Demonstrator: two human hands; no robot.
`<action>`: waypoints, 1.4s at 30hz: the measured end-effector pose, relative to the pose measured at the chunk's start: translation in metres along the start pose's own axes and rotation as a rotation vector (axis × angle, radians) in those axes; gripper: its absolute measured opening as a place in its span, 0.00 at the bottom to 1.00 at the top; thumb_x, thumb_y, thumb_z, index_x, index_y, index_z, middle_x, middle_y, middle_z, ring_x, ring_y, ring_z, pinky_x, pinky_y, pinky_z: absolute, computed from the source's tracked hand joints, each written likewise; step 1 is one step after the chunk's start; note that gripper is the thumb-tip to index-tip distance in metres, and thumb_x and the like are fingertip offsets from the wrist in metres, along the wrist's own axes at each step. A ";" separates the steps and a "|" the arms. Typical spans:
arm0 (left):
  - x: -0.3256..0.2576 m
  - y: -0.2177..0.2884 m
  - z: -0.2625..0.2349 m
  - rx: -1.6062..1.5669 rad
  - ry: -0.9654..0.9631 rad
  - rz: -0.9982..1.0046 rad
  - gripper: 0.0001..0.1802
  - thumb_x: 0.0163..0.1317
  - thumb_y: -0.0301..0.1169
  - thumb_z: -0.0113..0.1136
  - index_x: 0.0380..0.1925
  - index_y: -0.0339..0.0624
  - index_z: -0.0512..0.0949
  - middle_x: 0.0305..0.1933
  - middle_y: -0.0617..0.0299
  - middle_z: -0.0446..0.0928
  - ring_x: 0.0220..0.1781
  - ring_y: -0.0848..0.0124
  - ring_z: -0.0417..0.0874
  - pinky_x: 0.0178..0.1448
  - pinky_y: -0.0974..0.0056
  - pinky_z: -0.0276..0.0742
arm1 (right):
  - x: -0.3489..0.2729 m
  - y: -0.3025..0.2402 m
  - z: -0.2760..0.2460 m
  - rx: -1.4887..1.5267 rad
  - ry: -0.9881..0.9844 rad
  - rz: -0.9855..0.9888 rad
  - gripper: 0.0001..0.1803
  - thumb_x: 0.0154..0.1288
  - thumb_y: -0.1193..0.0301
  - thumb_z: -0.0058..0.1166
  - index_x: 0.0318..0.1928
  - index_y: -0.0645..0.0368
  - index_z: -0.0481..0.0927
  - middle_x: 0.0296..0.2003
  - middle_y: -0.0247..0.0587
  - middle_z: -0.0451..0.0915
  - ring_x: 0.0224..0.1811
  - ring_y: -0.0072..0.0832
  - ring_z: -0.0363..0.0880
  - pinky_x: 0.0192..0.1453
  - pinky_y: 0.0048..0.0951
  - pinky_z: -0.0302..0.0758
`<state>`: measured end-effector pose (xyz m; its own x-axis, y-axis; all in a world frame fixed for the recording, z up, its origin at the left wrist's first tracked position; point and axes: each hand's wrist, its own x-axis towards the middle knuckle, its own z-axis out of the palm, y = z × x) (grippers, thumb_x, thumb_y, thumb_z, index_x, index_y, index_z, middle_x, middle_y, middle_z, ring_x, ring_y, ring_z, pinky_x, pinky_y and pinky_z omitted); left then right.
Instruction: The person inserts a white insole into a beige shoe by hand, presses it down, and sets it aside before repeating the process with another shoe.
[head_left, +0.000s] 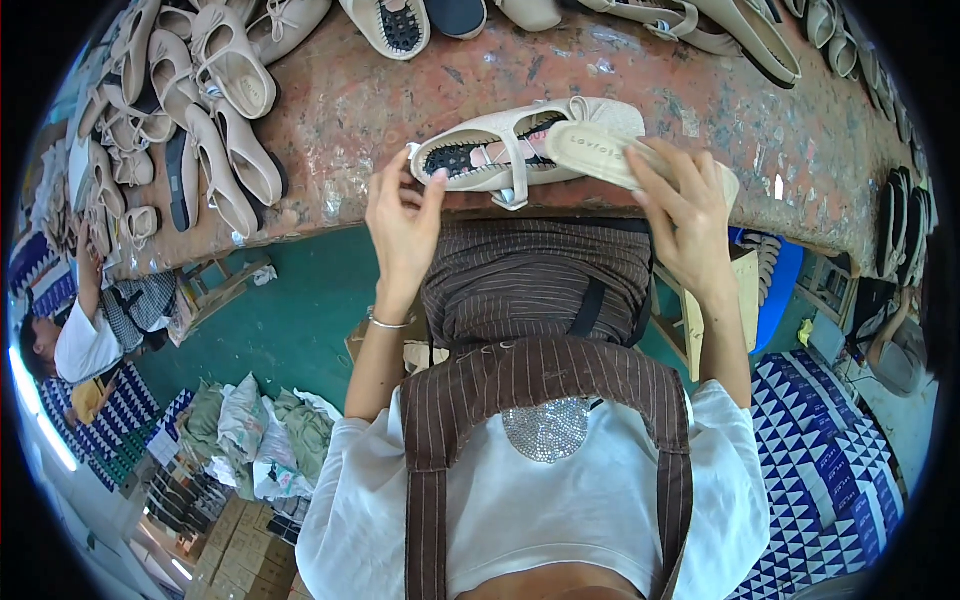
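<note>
Worn reddish worktable [700, 100] runs across the view, its near edge at the person's lap. Left hand [402, 215], fingers loosely apart, touches the heel of a beige strapped shoe [500, 150] lying at that edge. Right hand [685, 215] is clamped on a beige insole [600, 155] held over the shoe's toe. Judged risk: the shoe, so near the edge, could slide off; the insole could seat crooked. Farther back, pairs of shoes [215, 110] lie loose; no container holds them.

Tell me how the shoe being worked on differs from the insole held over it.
The beige shoe lies on the worn table, steadied by the left hand; the insole is lifted, gripped by the right hand. The shoe is deep, with a strap and dark studded interior; the insole is flat and plain. Both are pale beige.
</note>
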<state>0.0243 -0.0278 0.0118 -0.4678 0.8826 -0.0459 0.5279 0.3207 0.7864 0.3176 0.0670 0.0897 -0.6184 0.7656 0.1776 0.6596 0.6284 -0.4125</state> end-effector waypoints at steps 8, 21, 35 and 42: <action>0.009 0.012 0.007 0.042 -0.054 0.062 0.43 0.43 0.39 0.82 0.58 0.30 0.75 0.39 0.54 0.72 0.33 0.67 0.80 0.35 0.64 0.80 | 0.043 0.001 0.066 0.269 -0.012 -0.216 0.13 0.50 0.80 0.61 0.39 0.58 0.89 0.44 0.40 0.85 0.49 0.35 0.81 0.57 0.36 0.73; 0.017 -0.009 0.015 -0.087 -0.018 0.031 0.40 0.39 0.39 0.84 0.52 0.31 0.79 0.38 0.57 0.75 0.38 0.68 0.80 0.43 0.63 0.79 | 0.074 -0.008 0.092 0.512 -0.119 -0.149 0.16 0.48 0.84 0.62 0.40 0.64 0.87 0.44 0.46 0.85 0.49 0.44 0.83 0.55 0.38 0.78; 0.022 -0.011 0.022 -0.351 0.046 -0.138 0.19 0.53 0.26 0.76 0.44 0.31 0.83 0.34 0.60 0.78 0.29 0.76 0.80 0.31 0.70 0.75 | 0.080 -0.020 0.106 0.452 -0.245 -0.162 0.07 0.50 0.83 0.59 0.33 0.67 0.85 0.42 0.47 0.85 0.48 0.42 0.81 0.52 0.39 0.79; 0.029 -0.012 0.021 -0.450 0.037 -0.266 0.10 0.57 0.22 0.69 0.39 0.29 0.84 0.30 0.60 0.79 0.22 0.80 0.79 0.19 0.72 0.73 | 0.076 -0.023 0.109 0.250 -0.243 -0.399 0.17 0.52 0.80 0.57 0.45 0.63 0.84 0.61 0.45 0.77 0.61 0.39 0.75 0.63 0.40 0.74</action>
<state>0.0194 0.0007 -0.0122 -0.5736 0.7753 -0.2644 0.0343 0.3452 0.9379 0.2088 0.0954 0.0159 -0.9014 0.4008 0.1641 0.2488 0.7894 -0.5612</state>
